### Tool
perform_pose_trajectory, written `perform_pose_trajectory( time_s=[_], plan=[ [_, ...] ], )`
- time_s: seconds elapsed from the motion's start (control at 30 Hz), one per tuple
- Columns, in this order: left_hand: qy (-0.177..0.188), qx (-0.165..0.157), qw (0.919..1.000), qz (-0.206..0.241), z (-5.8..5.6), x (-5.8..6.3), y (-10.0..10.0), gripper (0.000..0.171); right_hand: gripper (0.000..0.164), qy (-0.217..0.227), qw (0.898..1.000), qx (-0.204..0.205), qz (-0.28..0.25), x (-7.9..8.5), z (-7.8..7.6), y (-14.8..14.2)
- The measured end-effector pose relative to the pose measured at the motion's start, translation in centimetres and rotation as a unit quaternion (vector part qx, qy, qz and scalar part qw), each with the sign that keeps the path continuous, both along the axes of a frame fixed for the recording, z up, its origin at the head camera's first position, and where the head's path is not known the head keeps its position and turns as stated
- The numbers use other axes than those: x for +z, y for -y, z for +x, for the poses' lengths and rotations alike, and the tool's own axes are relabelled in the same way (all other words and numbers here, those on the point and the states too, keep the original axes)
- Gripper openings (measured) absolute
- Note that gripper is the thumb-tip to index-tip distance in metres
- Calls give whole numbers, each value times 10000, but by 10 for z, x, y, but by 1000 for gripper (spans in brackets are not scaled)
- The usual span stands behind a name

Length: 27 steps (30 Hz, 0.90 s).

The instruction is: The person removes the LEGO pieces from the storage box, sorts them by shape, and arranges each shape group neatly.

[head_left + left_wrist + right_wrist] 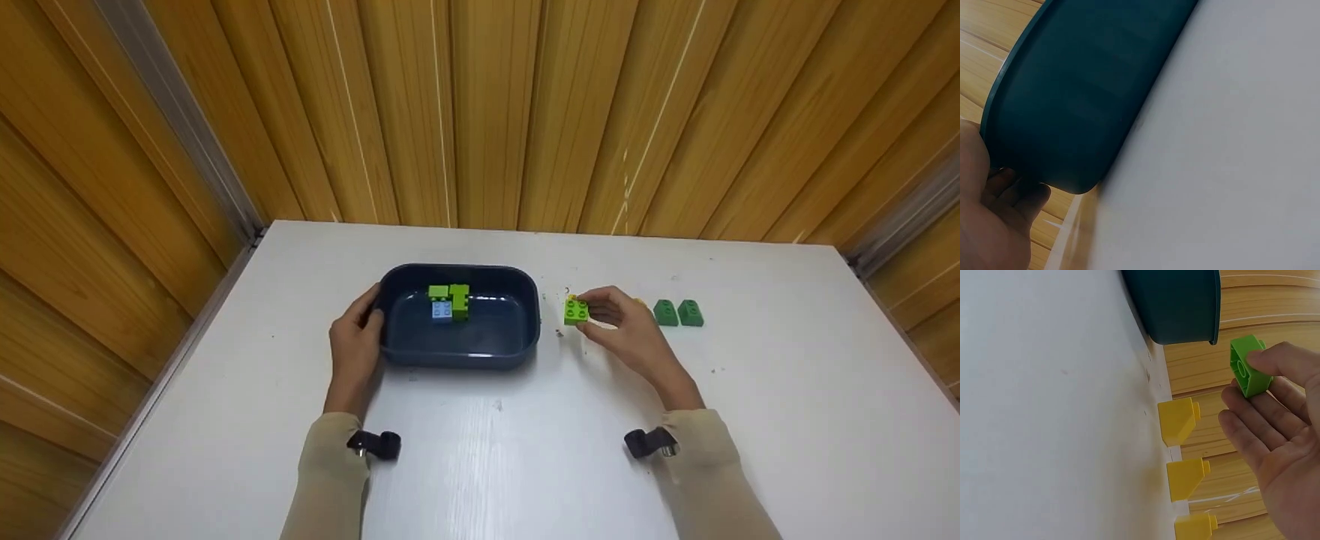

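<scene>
A dark blue rectangular tub (459, 358) stands on the table, and my left hand (355, 335) holds it by its left end, thumb at the rim. In the left wrist view that hand (999, 208) shows at the tub's corner (1072, 101). Inside the tub lie light green bricks (460, 301) and a light blue brick (442, 310). To the right of the tub, my right hand (626, 326) pinches a light green toy brick (576, 311) between thumb and fingers. Its hollow underside shows in the right wrist view, where the brick (1249, 365) is raised above the table.
Several yellow sloped bricks, one of them nearest the tub (1176, 421), stand in a row beyond my right hand, which mostly hides them in the head view. Two dark green sloped bricks (678, 313) sit farther right on the white table (480, 450). Wood-patterned walls (487, 112) rise behind.
</scene>
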<state>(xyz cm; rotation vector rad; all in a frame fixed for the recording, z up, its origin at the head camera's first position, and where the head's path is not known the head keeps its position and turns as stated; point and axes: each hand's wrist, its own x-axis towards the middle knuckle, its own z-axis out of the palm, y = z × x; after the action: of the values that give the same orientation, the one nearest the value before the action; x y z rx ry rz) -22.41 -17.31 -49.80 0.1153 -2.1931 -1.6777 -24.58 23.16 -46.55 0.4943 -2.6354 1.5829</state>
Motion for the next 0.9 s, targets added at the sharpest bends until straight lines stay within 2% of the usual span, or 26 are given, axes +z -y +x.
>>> perform_pose_trajectory(
  time_s=[0.23, 0.47, 0.63, 0.9],
  plan=[
    [-26, 56, 10000, -47, 0, -1, 0, 43, 41, 121, 9996, -143, 216, -6, 2, -6],
    [-48, 50, 9999, -142, -1, 1, 1, 43, 44, 604, 9968, -349, 385, -10, 3, -10],
    [27, 43, 10000, -84, -1, 0, 1, 43, 45, 810, 9945, -440, 505, -13, 3, -11],
    [79, 12, 9999, 92, 0, -1, 1, 43, 42, 897, 9925, -468, 687, -14, 1, -12]
  ],
)
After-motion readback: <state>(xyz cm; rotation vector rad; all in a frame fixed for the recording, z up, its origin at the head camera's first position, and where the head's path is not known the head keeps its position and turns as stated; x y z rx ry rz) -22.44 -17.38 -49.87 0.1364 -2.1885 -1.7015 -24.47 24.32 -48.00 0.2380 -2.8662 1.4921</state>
